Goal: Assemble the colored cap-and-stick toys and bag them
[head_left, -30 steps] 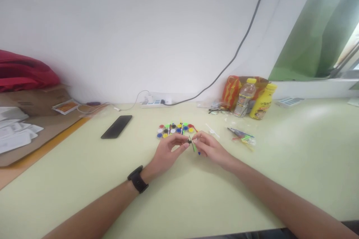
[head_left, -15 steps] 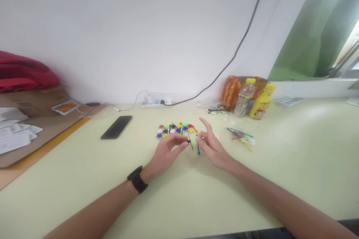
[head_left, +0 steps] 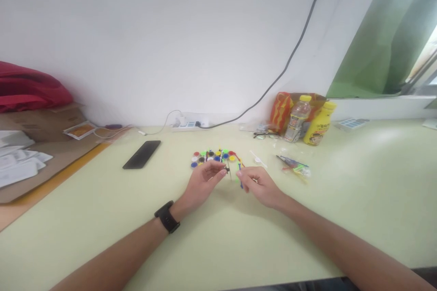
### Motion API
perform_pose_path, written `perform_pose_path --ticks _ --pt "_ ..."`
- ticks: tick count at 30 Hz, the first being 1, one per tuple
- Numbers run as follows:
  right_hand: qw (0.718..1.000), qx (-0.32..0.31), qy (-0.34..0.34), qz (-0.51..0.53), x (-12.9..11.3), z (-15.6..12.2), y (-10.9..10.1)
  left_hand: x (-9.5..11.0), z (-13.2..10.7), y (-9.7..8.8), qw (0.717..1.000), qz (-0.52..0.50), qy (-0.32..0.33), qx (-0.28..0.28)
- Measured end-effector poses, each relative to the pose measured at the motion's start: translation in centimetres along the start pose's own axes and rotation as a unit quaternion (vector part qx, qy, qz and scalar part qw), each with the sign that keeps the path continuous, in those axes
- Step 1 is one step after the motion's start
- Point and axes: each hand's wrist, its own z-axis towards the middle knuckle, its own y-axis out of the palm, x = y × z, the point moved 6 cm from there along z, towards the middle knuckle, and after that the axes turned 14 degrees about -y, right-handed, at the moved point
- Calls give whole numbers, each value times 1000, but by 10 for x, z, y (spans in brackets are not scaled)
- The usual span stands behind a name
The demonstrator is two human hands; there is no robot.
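Note:
My left hand, with a black watch on its wrist, pinches a small black piece between thumb and fingertips above the pale green table. My right hand is curled close beside it, fingers closed on a thin blue stick. A thin green stick stands between the two hands. Just behind them lies a cluster of small coloured round pieces in red, green, blue, yellow, white and black.
A black phone lies to the left. A packet of coloured sticks, a white spoon-like piece, glasses, two bottles and a power strip sit at the back. Cardboard and papers lie far left.
My right hand opened with its forefinger raised half a second ago and has now closed again, lower, on the blue stick. My left hand has kept its pinch and barely moved.

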Motion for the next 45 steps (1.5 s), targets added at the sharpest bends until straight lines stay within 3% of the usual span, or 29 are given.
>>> perform_pose_path --ticks 5,17,22,28,33,36,40,45 --pt "999 37 31 -7 12 0 0 3 -2 3 1000 1 13 -18" --pt "999 -17 26 -45 8 0 6 3 -4 6 997 64 16 -28" --pt "991 24 24 -127 12 3 -14 6 -6 7 990 140 24 5" --pt "928 88 55 -357 19 8 -63 3 -7 6 979 196 39 26" --pt "848 -33 168 -502 48 4 -79 5 -11 8 968 237 74 29" --pt "827 -59 198 -524 54 2 -79 4 -12 9 964 252 87 25" --pt "859 -49 144 -490 40 6 -65 1 -10 8 960 268 85 19" --pt "919 -106 62 -376 26 4 -32 0 -9 9 959 271 84 17"
